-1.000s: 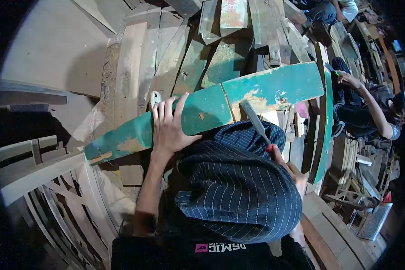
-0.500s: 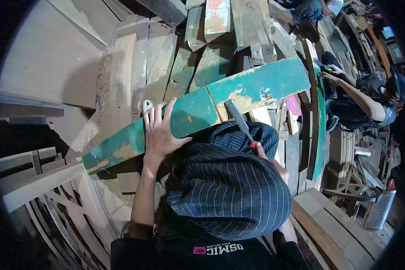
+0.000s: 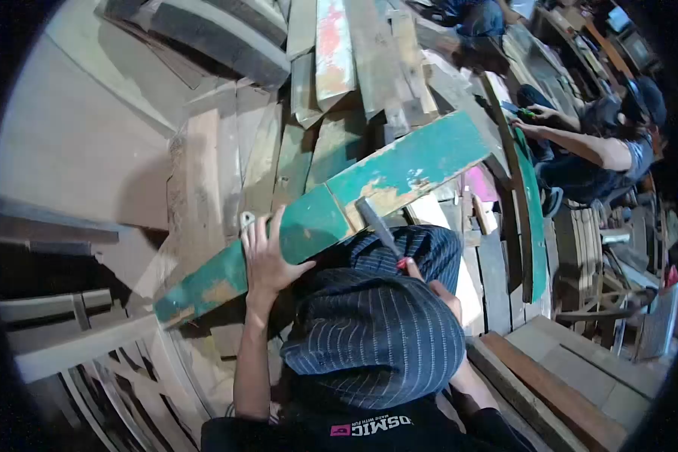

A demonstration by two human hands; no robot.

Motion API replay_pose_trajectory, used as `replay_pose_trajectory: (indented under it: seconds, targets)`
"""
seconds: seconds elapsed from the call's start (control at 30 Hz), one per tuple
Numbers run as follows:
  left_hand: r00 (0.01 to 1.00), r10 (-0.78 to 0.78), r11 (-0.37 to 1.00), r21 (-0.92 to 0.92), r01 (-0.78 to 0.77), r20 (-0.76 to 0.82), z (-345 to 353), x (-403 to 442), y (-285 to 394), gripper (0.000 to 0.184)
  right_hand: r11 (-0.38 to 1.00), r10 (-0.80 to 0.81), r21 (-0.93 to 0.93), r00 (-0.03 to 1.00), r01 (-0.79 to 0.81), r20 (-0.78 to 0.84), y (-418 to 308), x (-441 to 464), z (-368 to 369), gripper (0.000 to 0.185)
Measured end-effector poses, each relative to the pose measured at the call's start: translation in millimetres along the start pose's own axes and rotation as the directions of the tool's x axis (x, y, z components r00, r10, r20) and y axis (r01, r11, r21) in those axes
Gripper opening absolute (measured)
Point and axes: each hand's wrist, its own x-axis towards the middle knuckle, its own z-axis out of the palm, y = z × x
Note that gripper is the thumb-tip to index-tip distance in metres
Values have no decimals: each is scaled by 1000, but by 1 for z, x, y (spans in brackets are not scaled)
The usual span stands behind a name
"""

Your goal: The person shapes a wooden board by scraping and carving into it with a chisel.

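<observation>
A long board with worn green paint [image 3: 410,158] lies at a slant in front of me, crossed by a narrow seam. My left hand [image 3: 267,264] rests on its left half, fingers spread and thumb stretched out along the near side. My right hand [image 3: 435,290] is closed around the red handle of a chisel [image 3: 382,232]. The chisel's flat blade end meets the board at a bare, scraped patch just right of the seam. Part of my right hand is hidden behind my striped-cloth knee [image 3: 377,324]. A small white oval thing [image 3: 246,218] shows beside my left fingertips.
Stacked planks [image 3: 331,53] lie beyond the board. A slatted wooden frame [image 3: 120,361] stands at lower left, beside a large pale panel [image 3: 98,143]. On the right, a co-worker [image 3: 603,143] sits by another green board [image 3: 531,218], a green-handled tool in hand.
My view has shifted, so the board and hands appear a little lower and the board's right end further left. Both hands keep nearly the same places, and the chisel stays near the seam.
</observation>
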Motion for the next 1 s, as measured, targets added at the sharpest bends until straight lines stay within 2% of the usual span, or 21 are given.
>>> replay_pose_trajectory:
  seconds: [0.23,0.37,0.4,0.5,0.6,0.7,0.8,0.9,1.0]
  targets:
    - [999,37,999,28,-37,-17,1,1,0,120,999,28,-36,1000,-28,11,-9,-6,3,73]
    - [1000,11,999,31,-11,9,4,-1,-2,121,1000,13,26,998,-11,-62,-5,-8,10,72]
    - [1000,13,1000,28,-13,4,4,-2,-2,121,1000,-19,-13,996,18,-89,-5,-8,10,75]
    - [1000,17,1000,25,-17,-14,5,-1,-1,122,999,17,-51,1000,-17,-4,-5,-7,9,78]
    - [1000,19,999,35,-18,-17,7,-2,-4,123,998,23,51,998,-20,-64,-3,-8,13,79]
    - [1000,15,999,34,-14,-15,7,-2,-3,123,1000,-15,-3,996,15,-86,8,-10,26,76]
    - [1000,18,1000,21,-18,-14,5,-1,-2,123,998,-29,57,988,38,-152,12,-13,35,76]
    - [1000,17,1000,24,-16,-16,5,-2,-1,123,996,-4,93,995,14,-105,12,-14,36,76]
    - [1000,12,999,32,-11,-15,6,-3,-2,123,993,-35,106,985,53,-166,6,-14,34,78]
